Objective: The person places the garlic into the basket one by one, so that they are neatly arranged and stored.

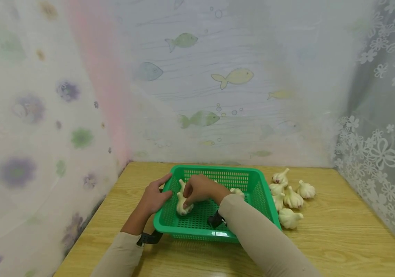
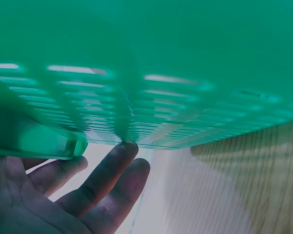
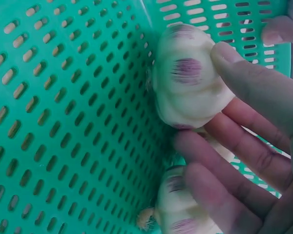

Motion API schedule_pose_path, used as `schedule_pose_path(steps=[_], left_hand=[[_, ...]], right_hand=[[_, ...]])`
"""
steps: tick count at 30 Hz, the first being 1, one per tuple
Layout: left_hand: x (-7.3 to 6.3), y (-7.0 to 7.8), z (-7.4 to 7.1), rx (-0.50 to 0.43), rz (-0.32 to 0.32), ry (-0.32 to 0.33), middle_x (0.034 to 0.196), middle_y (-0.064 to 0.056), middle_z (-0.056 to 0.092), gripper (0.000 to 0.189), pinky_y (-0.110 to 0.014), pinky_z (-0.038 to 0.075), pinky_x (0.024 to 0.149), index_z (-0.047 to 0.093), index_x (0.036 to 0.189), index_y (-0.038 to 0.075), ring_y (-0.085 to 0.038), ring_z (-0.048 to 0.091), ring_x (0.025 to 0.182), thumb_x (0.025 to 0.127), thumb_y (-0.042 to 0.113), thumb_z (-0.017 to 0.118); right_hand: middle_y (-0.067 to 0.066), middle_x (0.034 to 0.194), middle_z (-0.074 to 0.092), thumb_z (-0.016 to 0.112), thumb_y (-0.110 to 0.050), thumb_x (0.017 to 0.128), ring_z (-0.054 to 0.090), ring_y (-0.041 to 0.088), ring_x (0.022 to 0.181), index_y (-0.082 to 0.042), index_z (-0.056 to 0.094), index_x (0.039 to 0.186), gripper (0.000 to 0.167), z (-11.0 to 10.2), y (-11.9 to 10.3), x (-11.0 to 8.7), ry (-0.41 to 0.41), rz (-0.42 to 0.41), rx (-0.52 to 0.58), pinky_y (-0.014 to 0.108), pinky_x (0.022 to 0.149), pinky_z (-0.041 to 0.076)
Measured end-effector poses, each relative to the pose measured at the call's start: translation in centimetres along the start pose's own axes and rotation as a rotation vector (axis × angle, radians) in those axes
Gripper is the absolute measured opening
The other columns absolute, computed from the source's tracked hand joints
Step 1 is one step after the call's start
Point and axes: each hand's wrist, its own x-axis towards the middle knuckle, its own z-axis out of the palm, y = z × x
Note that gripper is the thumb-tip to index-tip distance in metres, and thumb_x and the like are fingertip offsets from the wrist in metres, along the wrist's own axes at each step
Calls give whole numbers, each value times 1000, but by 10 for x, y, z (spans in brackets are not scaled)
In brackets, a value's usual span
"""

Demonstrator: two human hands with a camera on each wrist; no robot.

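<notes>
A green plastic basket (image 1: 197, 231) with slotted walls sits on the table. My left hand (image 1: 154, 198) holds its left rim, thumb over the edge and the other fingers along the outer wall. Inside the basket, my right hand (image 1: 202, 188) pinches a garlic bulb (image 3: 185, 83) at the left end, thumb on one side and fingers on the other. Purple streaks mark its white skin. Another bulb (image 3: 180, 209) lies beside it under the lower fingers in the right wrist view. Farther right in the basket, a garlic bulb (image 1: 237, 192) shows partly behind my right wrist.
Several loose garlic bulbs (image 1: 292, 198) lie in a group just right of the basket on the wood-grain table (image 1: 335, 231). A curtain with fish prints (image 1: 235, 77) hangs behind the table, and patterned sheets stand at both sides.
</notes>
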Motion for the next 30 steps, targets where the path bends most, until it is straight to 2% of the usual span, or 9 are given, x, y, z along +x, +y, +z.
schedule_pose_path(steps=[5, 13, 21, 24, 30], left_hand=[[0, 1, -1, 5, 8, 0, 167, -17, 35, 67, -36, 50, 58, 38, 162, 21, -36, 70, 111, 99, 13, 58], [-2, 4, 0, 14, 6, 7, 166, -18, 36, 67, -36, 49, 58, 39, 162, 19, -38, 69, 115, 98, 13, 58], [-1, 3, 0, 14, 2, 4, 166, -18, 36, 67, -36, 49, 58, 39, 162, 19, -36, 69, 111, 98, 13, 58], [-1, 3, 0, 15, 1, 2, 166, -18, 35, 67, -36, 50, 58, 39, 162, 20, -36, 69, 113, 98, 13, 58], [-2, 1, 0, 0, 5, 6, 166, -18, 35, 67, -36, 50, 58, 38, 162, 20, -35, 71, 106, 98, 13, 57]], right_hand=[[-11, 90, 77, 91, -37, 78, 69, 3, 81, -20, 84, 100, 28, 0, -1, -1, 10, 9, 22, 27, 76, 57], [-11, 96, 77, 93, -37, 75, 68, 3, 87, -21, 83, 104, 35, 0, -1, -6, -14, 2, 39, 26, 79, 57], [-10, 95, 77, 91, -29, 79, 69, 4, 87, -20, 83, 103, 26, -2, 2, -8, -19, 6, 62, 27, 80, 57], [-9, 96, 78, 90, -27, 80, 70, 6, 88, -19, 83, 103, 25, -4, 3, -9, -13, 2, 116, 29, 81, 58], [-7, 96, 78, 88, -21, 83, 71, 7, 87, -17, 83, 101, 19, -3, 6, -12, -8, 18, 169, 29, 78, 59]])
